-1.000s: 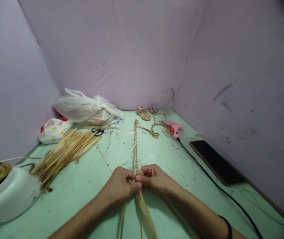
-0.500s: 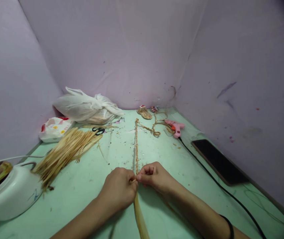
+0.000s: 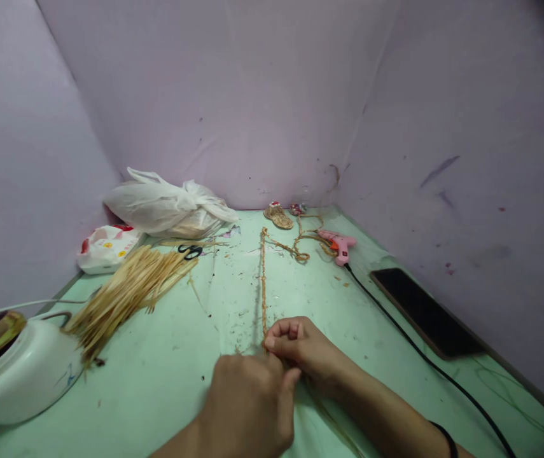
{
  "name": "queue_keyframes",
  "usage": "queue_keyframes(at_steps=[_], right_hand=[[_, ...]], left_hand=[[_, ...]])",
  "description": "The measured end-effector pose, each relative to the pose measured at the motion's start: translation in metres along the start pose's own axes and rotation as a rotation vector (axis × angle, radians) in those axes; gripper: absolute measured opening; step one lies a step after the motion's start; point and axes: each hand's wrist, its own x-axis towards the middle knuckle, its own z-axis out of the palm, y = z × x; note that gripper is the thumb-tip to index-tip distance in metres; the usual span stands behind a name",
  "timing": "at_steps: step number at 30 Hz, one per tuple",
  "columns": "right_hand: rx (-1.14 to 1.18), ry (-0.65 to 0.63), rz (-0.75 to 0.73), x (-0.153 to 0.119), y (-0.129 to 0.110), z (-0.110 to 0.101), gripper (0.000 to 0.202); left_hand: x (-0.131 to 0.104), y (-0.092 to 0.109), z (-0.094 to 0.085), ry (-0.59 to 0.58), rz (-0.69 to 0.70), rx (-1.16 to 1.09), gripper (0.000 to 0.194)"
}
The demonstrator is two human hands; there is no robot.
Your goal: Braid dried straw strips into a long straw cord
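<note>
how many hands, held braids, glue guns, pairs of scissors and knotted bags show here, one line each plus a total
Left hand and right hand: 2
Held braid: 1
Glue gun: 1
Scissors: 1
Knotted bag: 1
Total: 6

Straw bundle [image 3: 126,289] left of braid [image 3: 263,286], glue gun [image 3: 342,247] right
</note>
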Motion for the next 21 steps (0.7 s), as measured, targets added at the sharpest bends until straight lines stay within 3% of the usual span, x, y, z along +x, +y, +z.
queue_keyframes(at_steps=[3, 5, 8, 10, 14, 18, 21], right_hand=[[-0.019, -0.033, -0.018, -0.002, -0.002, -0.003, 0.023], [-0.01, -0.06, -0.027, -0.002, -0.004, -0.004, 0.026], [0.0, -0.104, -0.052, -0.001, -0.003, -0.004, 0.03], [-0.056, -0.106, -0.082, 0.001, -0.001, -0.006, 0.028], [-0.206, -0.011, -0.143, 0.0, 0.002, -0.008, 0.016], [-0.243, 0.019, -0.178, -0.004, 0.0, -0.006, 0.008], [-0.217, 0.013, -0.157, -0.007, -0.003, -0.004, 0.008]], left_hand=[[0.013, -0.012, -0.018, 0.175, -0.301, -0.377, 0.024], [0.021, -0.017, -0.022, 0.006, -0.495, -0.693, 0.031], [0.026, -0.021, -0.017, -0.32, -0.547, -1.04, 0.03], [0.027, -0.021, -0.011, -0.35, -0.543, -1.052, 0.024], [0.029, -0.021, -0.005, -0.29, -0.578, -0.771, 0.02], [0.031, -0.023, -0.005, -0.187, -0.371, -0.646, 0.021], [0.03, -0.023, -0.008, -0.213, -0.297, -0.659, 0.022]])
